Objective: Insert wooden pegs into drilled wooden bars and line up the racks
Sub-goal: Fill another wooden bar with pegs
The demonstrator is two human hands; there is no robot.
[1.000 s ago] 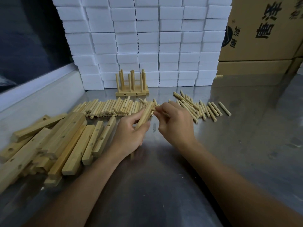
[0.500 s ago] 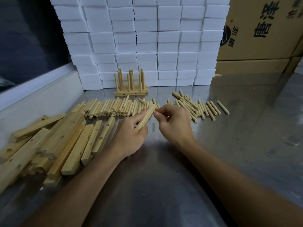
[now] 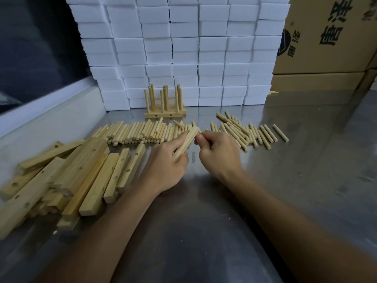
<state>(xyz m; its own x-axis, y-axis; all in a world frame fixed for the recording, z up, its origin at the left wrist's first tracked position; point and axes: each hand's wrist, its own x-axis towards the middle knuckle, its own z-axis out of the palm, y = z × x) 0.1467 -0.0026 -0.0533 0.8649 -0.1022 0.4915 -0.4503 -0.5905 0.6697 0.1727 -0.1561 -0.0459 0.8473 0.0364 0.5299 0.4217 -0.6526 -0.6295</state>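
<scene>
Left hand: the left hand (image 3: 166, 160), centre of the frame, curls its fingers and thumb round a bar (image 3: 186, 142) and holds it tilted, far end up and to the right.
Right hand: the right hand (image 3: 219, 154), just right of the left, has its fingers curled and its fingertips bunched at the bar's upper end; whether they pinch a peg there I cannot tell, as the fingers hide it.
Bar in hand: light wood, above the table (image 3: 306, 180), its far end in front of the row of pegs.
Loose bars: a pile of bars (image 3: 77, 176) lies at the left of the frame, overlapping, round holes showing in several; the nearest ones lie just beside the left wrist.
Pegs, left batch: a tight row of pegs (image 3: 138, 132) lies side by side across the middle of the frame, above the pile and the left hand.
Pegs, right batch: a looser spread of pegs (image 3: 251, 132) lies right of centre, above the right hand, some crossing each other, one apart at the right end.
Rack: a finished rack (image 3: 165, 105) stands upright at upper centre, pegs pointing up, close to the white boxes.
White boxes: a wall of stacked white boxes (image 3: 183, 48) fills the top centre.
Cartons: brown cartons (image 3: 326, 41) with dark print stand at the upper right.
</scene>
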